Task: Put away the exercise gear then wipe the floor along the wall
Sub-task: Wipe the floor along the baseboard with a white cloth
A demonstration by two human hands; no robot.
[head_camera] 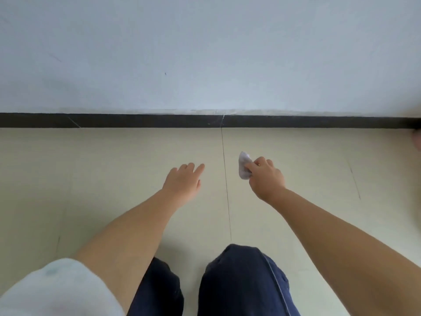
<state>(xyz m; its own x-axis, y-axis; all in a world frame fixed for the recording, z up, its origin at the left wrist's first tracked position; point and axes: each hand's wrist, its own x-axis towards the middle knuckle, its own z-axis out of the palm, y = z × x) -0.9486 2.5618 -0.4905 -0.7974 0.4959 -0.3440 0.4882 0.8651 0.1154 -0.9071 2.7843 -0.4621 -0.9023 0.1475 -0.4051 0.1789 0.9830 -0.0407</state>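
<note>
My right hand [265,179] grips a small crumpled white wipe [244,165] just above the pale tiled floor [114,160], right of a thin tile joint [225,179]. To the left of that joint my left hand [183,182] reaches forward with straight fingers and holds nothing. Both hands are a short way in front of the dark skirting strip [136,120] at the foot of the white wall [205,53]. No exercise gear is in view.
My knees in dark blue trousers [241,281] are at the bottom centre, close to the wall. A blurred pinkish object [417,140] shows at the right edge by the skirting. More tile joints cross the floor at left and right.
</note>
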